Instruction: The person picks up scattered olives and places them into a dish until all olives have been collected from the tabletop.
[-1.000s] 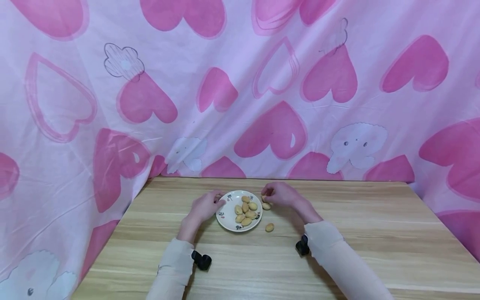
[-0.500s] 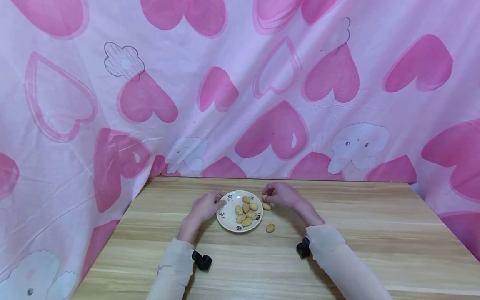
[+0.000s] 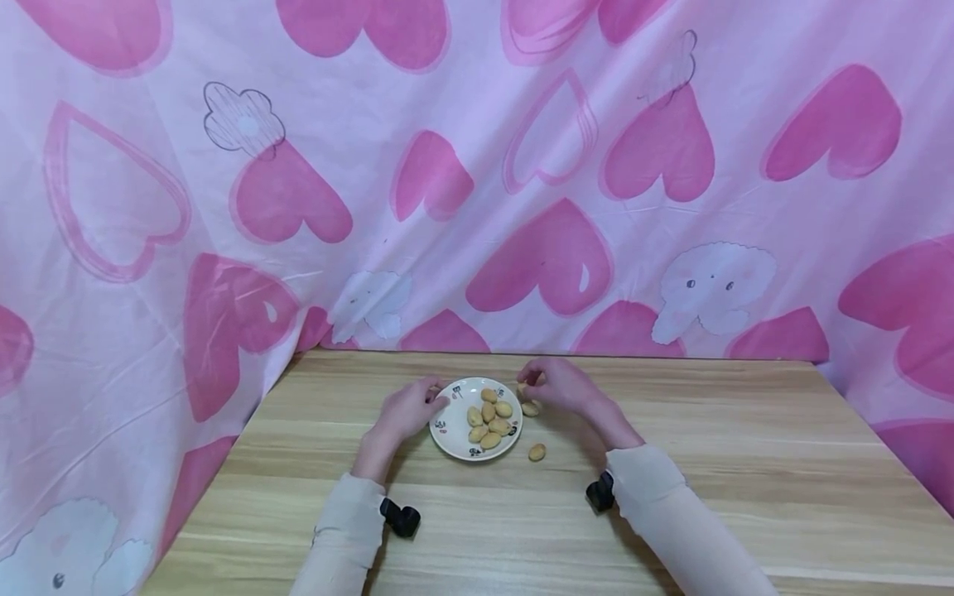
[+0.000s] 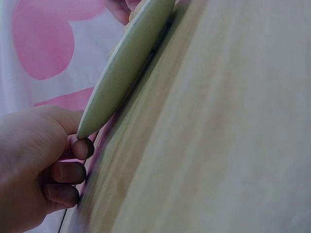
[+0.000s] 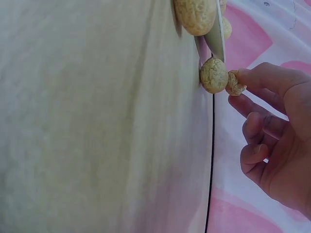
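Observation:
A round white plate (image 3: 450,439) with small printed figures lies on the wooden table, bearing several tan, wrinkled walnuts (image 3: 490,440). My left hand (image 3: 406,410) pinches its left rim, thumb on top and fingers curled at the edge; the left wrist view shows this hand (image 4: 36,160) against the plate's pale side (image 4: 119,77). Just past the right rim, my right hand (image 3: 562,386) pinches a walnut (image 5: 235,83) between thumb and index finger. Close to that one, another walnut (image 3: 530,409) rests on the table. A separate walnut (image 3: 537,452) lies nearer to me.
The wooden table (image 3: 477,530) extends to both sides and toward me. Behind its far edge hangs a pink curtain (image 3: 358,190) with hearts, which also covers the left and right sides. A small black camera (image 3: 401,519) is strapped at each wrist.
My right hand has shifted very slightly, still pinching the walnut beside the plate. The left hand keeps its hold on the rim, and the plate has stayed in place.

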Action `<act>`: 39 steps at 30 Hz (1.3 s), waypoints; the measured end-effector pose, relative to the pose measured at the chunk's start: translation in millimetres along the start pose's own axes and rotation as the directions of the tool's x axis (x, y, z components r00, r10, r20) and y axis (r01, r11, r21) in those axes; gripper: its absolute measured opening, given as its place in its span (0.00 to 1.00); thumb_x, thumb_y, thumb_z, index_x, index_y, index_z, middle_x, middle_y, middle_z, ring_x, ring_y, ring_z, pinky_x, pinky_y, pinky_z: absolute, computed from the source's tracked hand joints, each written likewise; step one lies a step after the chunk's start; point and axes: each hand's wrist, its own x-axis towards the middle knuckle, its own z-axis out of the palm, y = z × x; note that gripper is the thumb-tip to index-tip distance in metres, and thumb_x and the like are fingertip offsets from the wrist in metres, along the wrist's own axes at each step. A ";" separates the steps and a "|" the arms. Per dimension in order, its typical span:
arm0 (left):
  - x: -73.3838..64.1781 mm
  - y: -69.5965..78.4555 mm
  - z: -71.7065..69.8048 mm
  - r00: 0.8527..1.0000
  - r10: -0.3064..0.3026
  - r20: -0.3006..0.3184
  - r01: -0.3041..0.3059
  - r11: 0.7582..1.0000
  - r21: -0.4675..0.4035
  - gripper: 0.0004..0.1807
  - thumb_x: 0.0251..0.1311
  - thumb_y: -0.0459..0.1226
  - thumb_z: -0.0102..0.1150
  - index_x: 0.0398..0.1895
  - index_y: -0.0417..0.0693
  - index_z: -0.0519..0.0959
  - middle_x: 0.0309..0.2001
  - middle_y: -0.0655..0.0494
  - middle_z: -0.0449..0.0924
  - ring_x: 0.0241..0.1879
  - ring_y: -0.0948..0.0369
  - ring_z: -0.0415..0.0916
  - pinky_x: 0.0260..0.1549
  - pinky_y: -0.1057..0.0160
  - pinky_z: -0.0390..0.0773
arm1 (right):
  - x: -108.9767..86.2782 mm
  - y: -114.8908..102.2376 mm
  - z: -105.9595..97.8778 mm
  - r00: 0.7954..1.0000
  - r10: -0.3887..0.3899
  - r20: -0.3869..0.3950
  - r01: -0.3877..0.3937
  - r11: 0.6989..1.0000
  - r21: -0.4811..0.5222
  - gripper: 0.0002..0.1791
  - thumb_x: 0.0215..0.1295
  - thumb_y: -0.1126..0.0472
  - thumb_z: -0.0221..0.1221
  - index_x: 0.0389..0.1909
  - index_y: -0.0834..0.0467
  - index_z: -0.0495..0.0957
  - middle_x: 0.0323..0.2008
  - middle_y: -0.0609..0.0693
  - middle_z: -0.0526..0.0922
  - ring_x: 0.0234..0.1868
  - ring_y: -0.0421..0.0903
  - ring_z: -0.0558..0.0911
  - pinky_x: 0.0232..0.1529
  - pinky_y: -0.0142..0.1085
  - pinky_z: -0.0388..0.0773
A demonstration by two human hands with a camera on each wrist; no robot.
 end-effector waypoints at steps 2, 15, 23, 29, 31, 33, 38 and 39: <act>-0.4 0.5 0.2 1.000 -0.002 0.001 0.002 1.000 -0.002 0.18 0.67 0.47 0.58 0.58 0.57 0.79 0.51 0.51 0.86 0.54 0.51 0.81 0.59 0.42 0.71 | -0.2 -2.1 -0.7 1.000 0.004 -0.002 -0.004 1.000 -0.004 0.12 0.61 0.56 0.66 0.46 0.52 0.84 0.38 0.44 0.84 0.41 0.42 0.81 0.47 0.41 0.78; -1.1 1.6 0.4 1.000 0.012 0.004 -0.012 1.000 -0.015 0.17 0.68 0.46 0.58 0.57 0.56 0.79 0.50 0.50 0.86 0.53 0.51 0.81 0.58 0.42 0.71 | 1.6 -19.6 -3.6 1.000 -0.002 0.004 0.002 1.000 -0.017 0.11 0.60 0.55 0.66 0.44 0.50 0.85 0.37 0.42 0.83 0.41 0.42 0.80 0.45 0.40 0.77; -2.7 0.9 -0.5 1.000 0.021 -0.002 -0.021 1.000 -0.009 0.16 0.67 0.46 0.59 0.56 0.57 0.79 0.51 0.49 0.85 0.54 0.50 0.81 0.58 0.43 0.73 | 5.1 -36.9 -2.0 1.000 -0.009 0.027 0.010 1.000 -0.020 0.11 0.61 0.55 0.65 0.44 0.50 0.86 0.36 0.41 0.83 0.37 0.40 0.78 0.42 0.38 0.76; -1.7 0.0 -0.9 1.000 0.027 -0.012 -0.027 1.000 -0.009 0.16 0.67 0.46 0.59 0.56 0.57 0.80 0.52 0.48 0.85 0.55 0.50 0.81 0.57 0.43 0.73 | 10.3 -46.2 1.8 0.999 -0.028 0.038 0.029 0.999 -0.039 0.10 0.61 0.54 0.66 0.43 0.49 0.86 0.36 0.40 0.83 0.38 0.38 0.78 0.44 0.37 0.76; -1.3 -0.3 -0.5 0.999 0.033 -0.011 -0.033 0.999 -0.006 0.16 0.67 0.46 0.59 0.56 0.57 0.80 0.51 0.49 0.85 0.54 0.50 0.81 0.56 0.43 0.74 | 12.3 -47.8 3.7 0.999 -0.034 0.039 0.036 0.998 -0.048 0.10 0.60 0.55 0.67 0.43 0.49 0.86 0.36 0.40 0.83 0.39 0.38 0.78 0.45 0.37 0.77; -1.0 -0.4 -0.1 0.999 0.032 -0.013 -0.032 0.999 -0.003 0.16 0.67 0.46 0.59 0.55 0.57 0.80 0.51 0.49 0.86 0.54 0.50 0.81 0.56 0.43 0.74 | 14.0 -49.5 5.3 0.998 -0.037 0.044 0.040 0.998 -0.053 0.10 0.60 0.55 0.67 0.43 0.49 0.86 0.36 0.39 0.83 0.40 0.38 0.79 0.47 0.38 0.77; -1.2 0.4 -0.5 1.000 0.026 -0.012 -0.027 1.000 -0.011 0.16 0.67 0.46 0.60 0.55 0.57 0.80 0.50 0.50 0.86 0.53 0.50 0.81 0.56 0.43 0.74 | 16.6 -53.7 8.4 0.998 -0.041 0.057 0.044 0.998 -0.054 0.11 0.60 0.54 0.68 0.43 0.49 0.86 0.37 0.40 0.84 0.40 0.38 0.79 0.47 0.39 0.77; -1.2 0.7 -0.6 1.000 0.027 -0.010 -0.027 1.000 -0.014 0.15 0.67 0.46 0.59 0.55 0.57 0.80 0.50 0.50 0.86 0.53 0.50 0.81 0.56 0.43 0.74 | 17.1 -54.3 9.1 0.997 -0.044 0.057 0.047 0.998 -0.053 0.11 0.60 0.53 0.68 0.44 0.49 0.86 0.37 0.40 0.84 0.40 0.39 0.79 0.47 0.39 0.77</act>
